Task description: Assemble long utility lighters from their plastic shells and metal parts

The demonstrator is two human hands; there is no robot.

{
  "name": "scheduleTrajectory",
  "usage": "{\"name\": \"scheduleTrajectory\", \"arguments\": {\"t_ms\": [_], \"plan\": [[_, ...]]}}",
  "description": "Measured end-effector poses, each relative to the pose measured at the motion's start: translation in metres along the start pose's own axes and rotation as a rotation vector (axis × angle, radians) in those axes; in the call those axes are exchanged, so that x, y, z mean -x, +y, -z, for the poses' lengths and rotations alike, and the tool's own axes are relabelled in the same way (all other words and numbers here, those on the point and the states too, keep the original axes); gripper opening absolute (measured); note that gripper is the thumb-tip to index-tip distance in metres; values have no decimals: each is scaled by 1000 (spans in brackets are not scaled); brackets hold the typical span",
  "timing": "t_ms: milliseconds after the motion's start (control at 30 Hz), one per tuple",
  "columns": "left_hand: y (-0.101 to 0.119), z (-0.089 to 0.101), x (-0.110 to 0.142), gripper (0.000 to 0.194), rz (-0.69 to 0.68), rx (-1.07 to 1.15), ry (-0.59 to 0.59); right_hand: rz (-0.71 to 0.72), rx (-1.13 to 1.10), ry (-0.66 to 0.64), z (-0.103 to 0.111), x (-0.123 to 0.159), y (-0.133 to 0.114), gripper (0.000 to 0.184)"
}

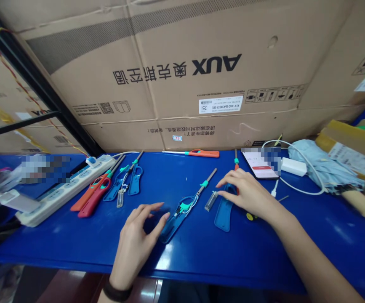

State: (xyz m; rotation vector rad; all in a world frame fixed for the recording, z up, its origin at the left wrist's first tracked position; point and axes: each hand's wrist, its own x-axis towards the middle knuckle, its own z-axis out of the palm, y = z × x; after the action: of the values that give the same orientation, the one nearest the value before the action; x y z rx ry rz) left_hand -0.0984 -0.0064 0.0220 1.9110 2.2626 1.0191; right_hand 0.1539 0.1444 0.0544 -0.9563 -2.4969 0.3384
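My left hand [141, 235] is beside an opened blue lighter handle [171, 227], thumb and forefinger apart with nothing between them. In that half-shell lie a turquoise trigger [185, 206] and white wires, and a metal tube [210, 176] points up and right from it. The thumb and forefinger of my right hand [248, 191] are pinched at the upper end of a small clear fuel tank [211, 201]. Under that hand lies a loose blue half-shell [224, 214]. An orange lighter is partly hidden behind it.
Left are an orange lighter [89, 193], a red lighter [95, 198], another opened blue lighter [134, 179] and a white power strip [65, 189]. One orange lighter [204, 153] lies at the back by a large carton [169, 97]. Right are a phone [259, 164], charger [293, 166] and umbrella [324, 164].
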Motion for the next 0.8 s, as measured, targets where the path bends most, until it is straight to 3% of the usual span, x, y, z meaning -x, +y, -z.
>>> {"name": "scheduleTrajectory", "arguments": {"t_ms": [100, 200, 333, 433, 567, 633, 700, 800], "plan": [[11, -4, -1, 22, -32, 10, 9, -40, 9, -128, -8, 1, -2, 19], [38, -17, -3, 15, -133, 25, -61, -7, -35, -194, -17, 1, -9, 19], [73, -37, -11, 21, -245, -110, -120, 17, -84, -215, -20, 2, -11, 13], [84, -48, -18, 14, -273, -261, -110, 35, -134, -157, -12, 2, -6, 10], [83, -51, -15, 5, -315, -268, -35, -16, -117, 190, 0, -1, 0, 9], [78, -45, -7, 7, -324, -194, 21, -42, -124, 302, 0, -2, -1, 10], [69, -35, 4, 7, -304, -99, 67, -29, -153, 287, -3, -4, -5, 10], [48, -15, 23, 6, -323, 4, 58, 98, -201, 50, -11, -8, -15, 5]]}}
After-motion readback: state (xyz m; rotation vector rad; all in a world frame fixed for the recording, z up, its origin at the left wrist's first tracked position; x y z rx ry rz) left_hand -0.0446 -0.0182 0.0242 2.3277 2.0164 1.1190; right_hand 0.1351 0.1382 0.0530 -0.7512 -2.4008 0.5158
